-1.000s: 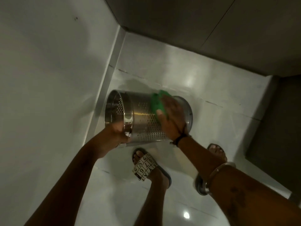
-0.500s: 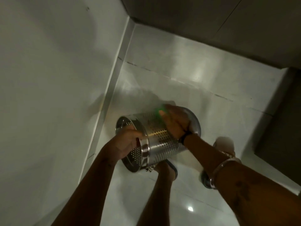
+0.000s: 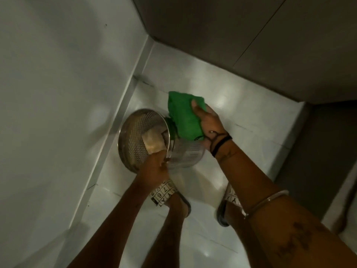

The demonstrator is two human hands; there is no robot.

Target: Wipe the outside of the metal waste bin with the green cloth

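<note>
Midway, by the look of it, through the job: the bin (image 3: 170,144) is held tipped above the tiled floor (image 3: 241,117), near the corner of two walls, its open mouth turned up toward the camera. The left hand (image 3: 154,167) keeps a clenched grip on the rim, while the right hand (image 3: 208,124) grasps the green cloth (image 3: 183,115), pressed against the upper side wall. How much of the outside has been covered cannot be told; the lower wall and base likely remain. Polished and perforated, the bin shows no obvious grime, though motion blurs it, and something pale lies inside.
</note>
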